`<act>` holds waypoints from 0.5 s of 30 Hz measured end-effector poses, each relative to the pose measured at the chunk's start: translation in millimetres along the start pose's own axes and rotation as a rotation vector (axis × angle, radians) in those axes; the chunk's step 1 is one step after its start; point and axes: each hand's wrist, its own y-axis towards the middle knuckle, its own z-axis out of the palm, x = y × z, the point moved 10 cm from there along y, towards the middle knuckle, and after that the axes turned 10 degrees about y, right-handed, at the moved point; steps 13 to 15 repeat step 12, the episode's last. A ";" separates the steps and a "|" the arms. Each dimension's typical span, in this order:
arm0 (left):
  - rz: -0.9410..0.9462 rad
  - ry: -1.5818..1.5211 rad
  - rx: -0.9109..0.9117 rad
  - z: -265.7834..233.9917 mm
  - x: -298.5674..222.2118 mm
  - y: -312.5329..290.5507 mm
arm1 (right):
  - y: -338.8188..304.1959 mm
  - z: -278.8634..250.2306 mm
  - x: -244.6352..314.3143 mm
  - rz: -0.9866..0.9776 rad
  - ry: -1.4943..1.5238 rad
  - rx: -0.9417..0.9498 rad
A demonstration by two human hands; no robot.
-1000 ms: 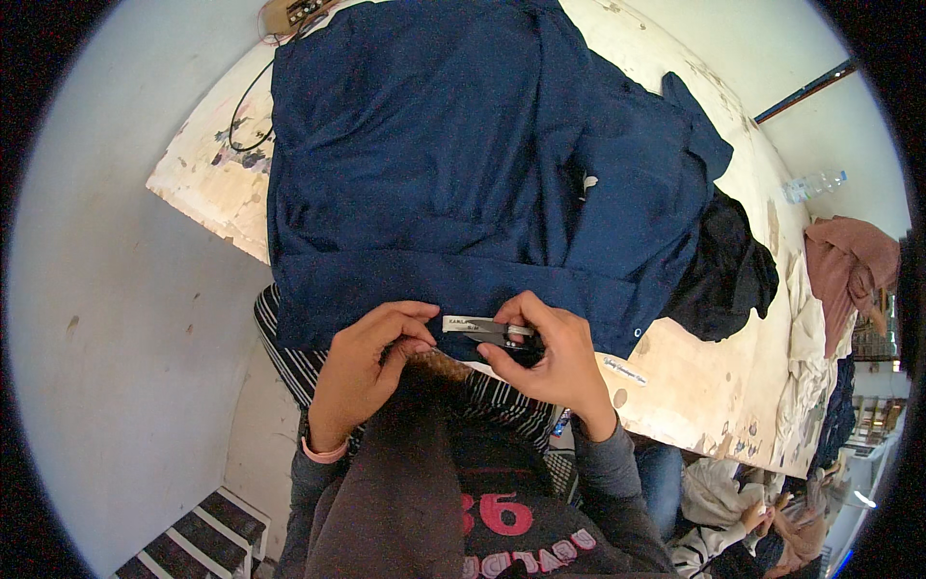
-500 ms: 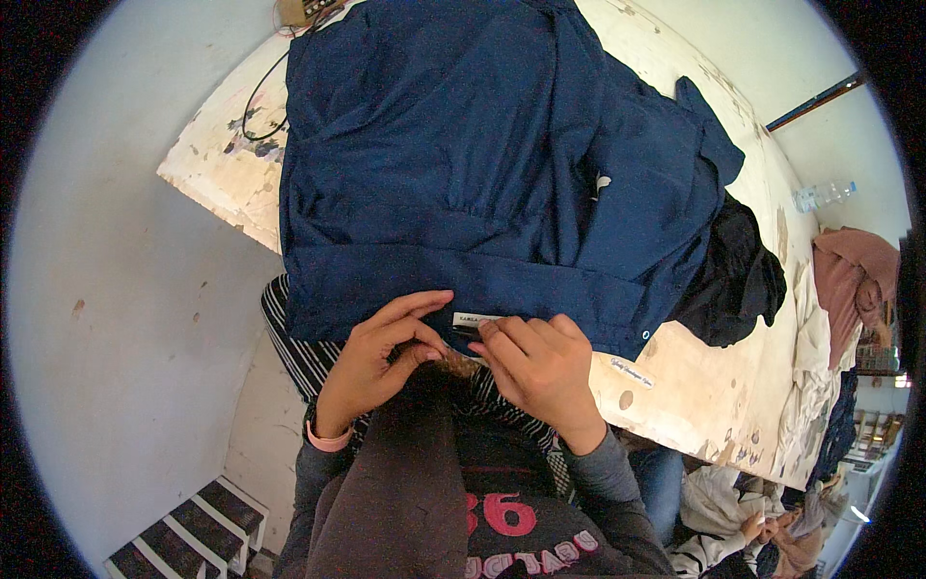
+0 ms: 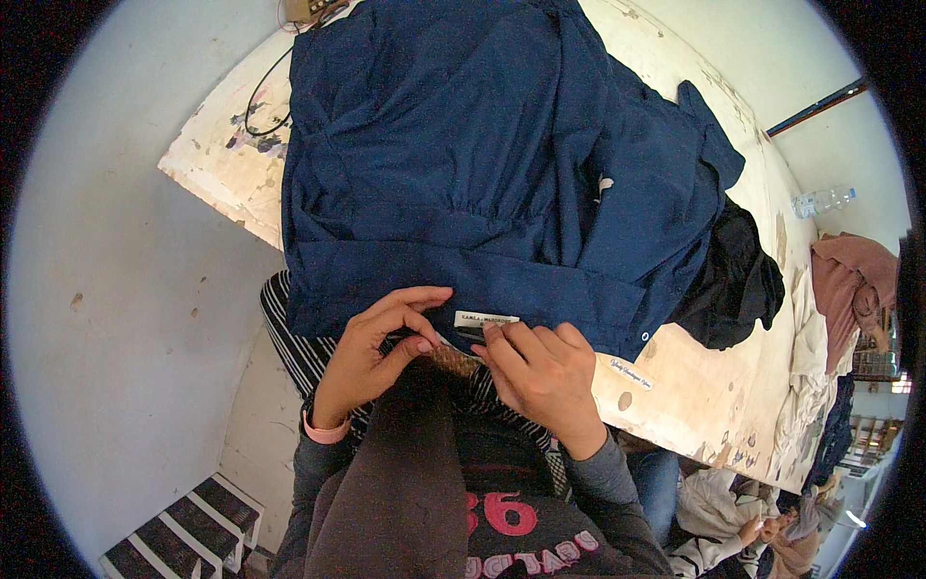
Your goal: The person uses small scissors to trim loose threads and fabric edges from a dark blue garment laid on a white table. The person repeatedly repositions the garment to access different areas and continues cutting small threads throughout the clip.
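Observation:
A navy blue garment (image 3: 424,145) is spread on the table, its banded near edge hanging toward my lap. A small white label (image 3: 485,319) sits on that band. My right hand (image 3: 542,372) is closed just beneath the label, thumb and fingers pinched around a small dark thing, mostly hidden, that I cannot name. At the band's edge, left of the label, is my left hand (image 3: 374,352). Its index finger stretches over the cloth while thumb and middle finger come together; what lies between them is too small to make out.
The worn pale tabletop (image 3: 694,405) carries a black cloth (image 3: 733,280) and a small paper tag (image 3: 631,373) on the right. A clear bottle (image 3: 823,203) lies near the far right edge. A black cable (image 3: 253,106) loops at the back left. Another person's hands (image 3: 762,528) show at lower right.
My right hand has shifted slightly right and down, uncovering more of the label. My left thumb has drawn back a little. The garment lies almost as before.

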 end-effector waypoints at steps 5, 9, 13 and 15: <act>-0.002 -0.016 0.018 0.9 -0.6 0.0 | 1.0 3.9 -1.1 0.007 0.043 0.001; 0.015 0.013 0.016 -0.2 -2.9 0.3 | 1.6 6.3 -0.2 0.002 0.041 0.010; -0.034 -0.009 0.029 0.9 2.7 -0.5 | 1.3 2.1 -0.2 0.034 0.011 -0.001; -0.034 -0.009 0.029 0.9 2.7 -0.5 | 1.3 2.1 -0.2 0.034 0.011 -0.001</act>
